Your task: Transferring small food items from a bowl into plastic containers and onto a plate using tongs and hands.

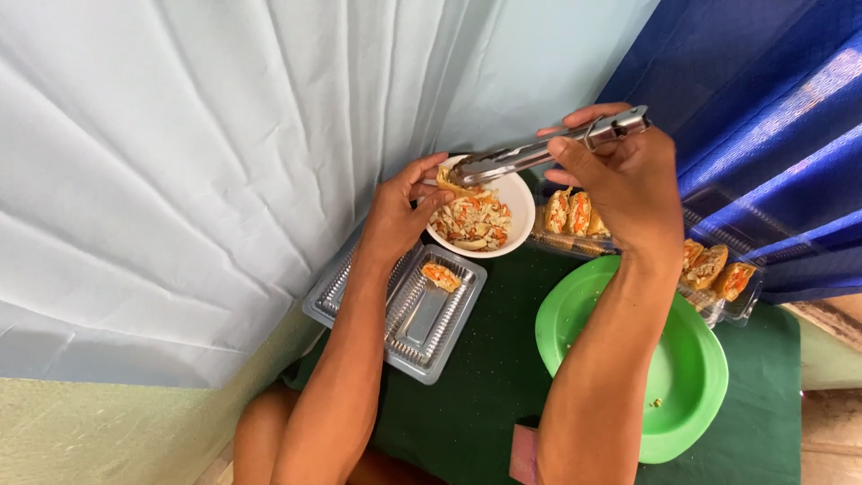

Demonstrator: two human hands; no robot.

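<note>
You're filling: your right hand [628,184] squeezes tongs [530,154] over the white bowl [516,202], your left hand [395,216] pinches a pastry shell [452,185]. Next move needs steady tong aim.

On the table [485,377], the bowl [519,202] sits at the far edge. Just left and nearer lies the open tray [453,319], 1 filled piece [441,276] in it. Right of the bowl, a filled tray [718,301] runs along the far edge; the basin [691,377] lies before it.
</note>
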